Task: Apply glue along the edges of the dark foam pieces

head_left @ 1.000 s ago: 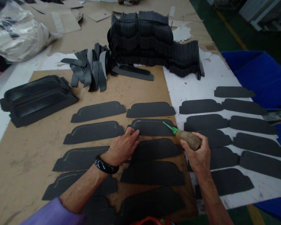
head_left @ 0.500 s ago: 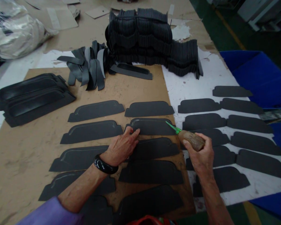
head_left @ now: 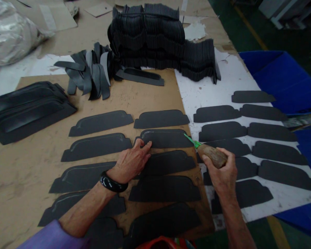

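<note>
My right hand (head_left: 221, 169) is wrapped round a worn brown bottle (head_left: 212, 155) with a green nozzle (head_left: 190, 140). The nozzle's tip is at the upper right edge of a flat dark piece (head_left: 166, 139), which has a thin pale line along its top left edge. My left hand (head_left: 133, 159), fingers spread, has its fingertips on the left part of that same piece. Similar dark pieces lie in rows around it, such as one at the left (head_left: 95, 147) with a pale line and one at the right (head_left: 223, 131).
A large stack of black pieces (head_left: 147, 38) stands at the back, beside loose grey strips (head_left: 89, 74). Shaped black pieces (head_left: 31, 110) are piled at the left. A plastic bag (head_left: 10, 38) lies at the back left. Blue bins (head_left: 282, 79) are beyond the right table edge.
The whole view has shifted slightly, so most things appear a little further left. The nozzle tip is slightly nearer the piece's upper right corner; both hands keep the same hold.
</note>
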`<state>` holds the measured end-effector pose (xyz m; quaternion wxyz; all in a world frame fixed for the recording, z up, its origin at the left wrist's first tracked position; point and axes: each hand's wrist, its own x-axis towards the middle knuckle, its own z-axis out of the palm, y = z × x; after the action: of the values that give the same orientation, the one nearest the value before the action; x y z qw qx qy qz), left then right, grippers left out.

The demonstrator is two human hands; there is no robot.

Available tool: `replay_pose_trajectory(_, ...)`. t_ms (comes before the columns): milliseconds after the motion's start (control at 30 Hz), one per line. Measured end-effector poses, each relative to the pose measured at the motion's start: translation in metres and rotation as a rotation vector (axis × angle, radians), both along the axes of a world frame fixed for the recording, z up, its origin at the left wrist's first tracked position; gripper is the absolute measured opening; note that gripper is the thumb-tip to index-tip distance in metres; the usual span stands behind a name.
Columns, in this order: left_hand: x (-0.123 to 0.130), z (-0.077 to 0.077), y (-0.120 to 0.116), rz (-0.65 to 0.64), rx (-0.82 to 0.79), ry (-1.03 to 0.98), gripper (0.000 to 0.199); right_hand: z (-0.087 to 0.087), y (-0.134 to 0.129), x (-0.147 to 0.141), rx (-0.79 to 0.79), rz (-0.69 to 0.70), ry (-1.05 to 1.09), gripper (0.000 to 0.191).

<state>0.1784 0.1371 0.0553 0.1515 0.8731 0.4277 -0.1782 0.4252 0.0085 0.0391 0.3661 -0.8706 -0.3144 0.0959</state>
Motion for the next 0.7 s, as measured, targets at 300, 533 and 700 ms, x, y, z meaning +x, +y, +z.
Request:
replay_pose_trajectory(300, 0.002, 0.004, 0.002, 0.003, -0.021, -0.007, 0.041, 0.005, -0.005, -0.007, -0.013, 0.005, -0.033, 0.048)
replay_pose_trajectory(533, 0.002, 0.006, 0.002, 0.001, -0.024, -0.007, 0.041, 0.006, -0.009, -0.008, -0.019, 0.011, -0.04, 0.047)
replay_pose_trajectory(700, 0.003, 0.005, 0.003, 0.009, -0.039, -0.011, 0.041, 0.007, -0.011, -0.008, -0.039, 0.01, -0.038, 0.047)
